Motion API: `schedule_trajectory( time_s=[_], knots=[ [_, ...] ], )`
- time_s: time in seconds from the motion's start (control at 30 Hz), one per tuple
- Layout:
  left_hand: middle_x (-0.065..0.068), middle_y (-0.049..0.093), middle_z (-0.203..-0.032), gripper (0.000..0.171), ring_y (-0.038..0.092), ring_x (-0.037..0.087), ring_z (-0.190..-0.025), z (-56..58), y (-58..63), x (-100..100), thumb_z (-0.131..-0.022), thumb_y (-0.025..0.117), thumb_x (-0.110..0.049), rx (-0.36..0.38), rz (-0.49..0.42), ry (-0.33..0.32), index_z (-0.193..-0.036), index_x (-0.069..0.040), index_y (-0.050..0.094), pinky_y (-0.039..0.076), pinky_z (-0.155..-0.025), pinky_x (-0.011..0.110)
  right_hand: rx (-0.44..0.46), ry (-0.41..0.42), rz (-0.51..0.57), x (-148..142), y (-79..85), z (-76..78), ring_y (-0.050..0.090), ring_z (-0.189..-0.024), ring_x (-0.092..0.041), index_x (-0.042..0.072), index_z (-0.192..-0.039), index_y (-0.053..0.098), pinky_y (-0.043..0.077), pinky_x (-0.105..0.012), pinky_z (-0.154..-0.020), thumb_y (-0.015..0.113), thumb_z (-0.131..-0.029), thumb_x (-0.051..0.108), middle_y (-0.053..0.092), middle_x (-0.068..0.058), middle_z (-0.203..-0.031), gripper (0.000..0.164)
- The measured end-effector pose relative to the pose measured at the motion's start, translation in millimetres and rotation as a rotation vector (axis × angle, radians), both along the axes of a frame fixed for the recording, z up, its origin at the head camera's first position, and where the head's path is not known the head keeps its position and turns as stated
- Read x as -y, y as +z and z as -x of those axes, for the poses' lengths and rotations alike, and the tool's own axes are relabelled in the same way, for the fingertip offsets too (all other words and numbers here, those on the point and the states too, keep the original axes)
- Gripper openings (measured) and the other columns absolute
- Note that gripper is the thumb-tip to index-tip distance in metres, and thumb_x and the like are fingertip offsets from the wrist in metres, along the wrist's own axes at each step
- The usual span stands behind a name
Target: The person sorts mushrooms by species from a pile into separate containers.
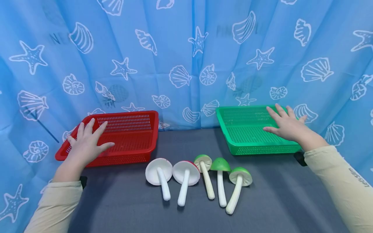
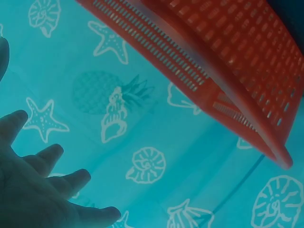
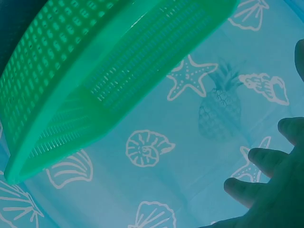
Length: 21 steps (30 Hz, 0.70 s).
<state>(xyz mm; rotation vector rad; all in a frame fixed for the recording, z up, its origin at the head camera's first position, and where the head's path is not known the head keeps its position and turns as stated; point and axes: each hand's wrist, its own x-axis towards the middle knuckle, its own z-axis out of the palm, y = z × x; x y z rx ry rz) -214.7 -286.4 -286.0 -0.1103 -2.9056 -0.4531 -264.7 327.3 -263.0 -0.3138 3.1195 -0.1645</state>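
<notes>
My left hand, fingers spread, is over the left part of a red basket and holds nothing. On the other side my right hand is spread over the right part of a green basket, also holding nothing. Between and nearer than the baskets lie two mushrooms with white undersides, a left one and a red-edged one. Beside them are three green-capped mushrooms: one, a middle one and a right one. Both wrist views show spread fingers apart from the basket rims.
A dark grey tabletop carries the baskets and mushrooms. Behind it hangs a blue curtain printed with white shells and starfish, close to the baskets' far rims.
</notes>
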Motion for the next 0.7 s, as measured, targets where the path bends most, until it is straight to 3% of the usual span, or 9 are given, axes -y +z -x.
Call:
schedule_trajectory(
  time_s=[0.7],
  knots=[
    [0.034,0.005,-0.152,0.107,-0.005,0.057,-0.138,-2.4,-8.7,1.2,-0.072,0.084,-0.023,0.009,-0.008,-0.033,-0.154,-0.006,0.018,-0.005,-0.096,0.08,0.001,-0.009,0.008,-1.7,-1.2,-2.7,-0.011,-0.135,-0.06,0.007,-0.155,-0.004,-0.008,-0.085,-0.087,0.05,-0.097,0.052,-0.009,-0.031,-0.155,0.091]
  ],
)
